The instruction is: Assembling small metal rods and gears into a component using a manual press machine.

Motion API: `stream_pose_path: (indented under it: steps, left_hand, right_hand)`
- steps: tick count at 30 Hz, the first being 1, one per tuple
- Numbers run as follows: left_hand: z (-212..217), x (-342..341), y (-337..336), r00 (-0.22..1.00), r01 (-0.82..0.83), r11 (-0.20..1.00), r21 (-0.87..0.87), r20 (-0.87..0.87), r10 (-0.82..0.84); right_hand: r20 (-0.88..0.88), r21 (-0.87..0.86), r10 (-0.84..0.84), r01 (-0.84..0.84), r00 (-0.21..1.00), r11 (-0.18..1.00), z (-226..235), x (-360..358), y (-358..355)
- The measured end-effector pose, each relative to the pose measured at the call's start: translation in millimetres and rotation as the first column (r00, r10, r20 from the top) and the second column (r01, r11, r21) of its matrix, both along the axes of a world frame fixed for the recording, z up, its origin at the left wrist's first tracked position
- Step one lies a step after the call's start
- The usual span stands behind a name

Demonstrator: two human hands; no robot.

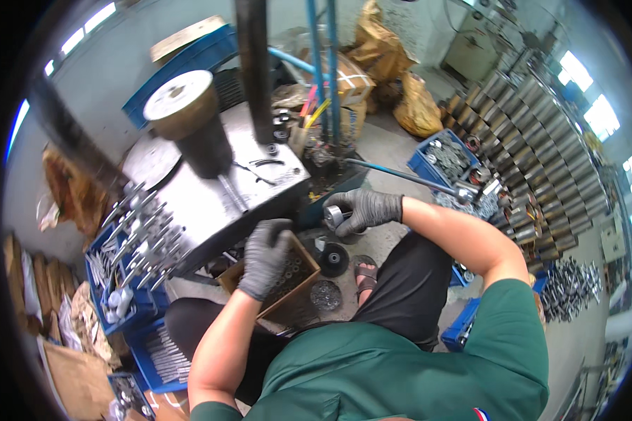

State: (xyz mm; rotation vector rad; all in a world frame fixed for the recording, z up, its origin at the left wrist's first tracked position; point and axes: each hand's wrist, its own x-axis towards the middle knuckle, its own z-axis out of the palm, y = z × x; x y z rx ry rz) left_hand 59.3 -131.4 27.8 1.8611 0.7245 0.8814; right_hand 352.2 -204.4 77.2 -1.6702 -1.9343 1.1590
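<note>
a round silver metal piece is up in the right hand; the work looks part done.
the right hand, in a grey cloth glove, grips the piece, apart from the shiny flat metal table; putting it down seems left to do. the left hand, gloved in grey too, is over a brown cardboard box of small metal rings, so more may be left. its palm is turned away, so i cannot tell if it has anything. the gloves hide part of the box and the piece's back end. whether the thin silver rods are done or waiting is hard to tell.
</note>
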Motion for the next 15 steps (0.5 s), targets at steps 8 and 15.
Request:
stream_pose_path:
  steps: [8,15]
  left_hand:
    - [-28.0,13.6,-16.9,0.972,0.136,0.923,-0.359,-0.133,-0.195]
    - [-15.2,7.9,-21.4,0.98,0.16,0.789,-0.593,-0.001,-0.2]
  right_hand:
    - [-0.751,-0.062,-0.304,0.396,0.586,0.916,11.6,-121.6,28.9]
    - [-0.85,-0.153,-0.32,0.384,0.419,0.911,-3.4,-144.1,41.5]
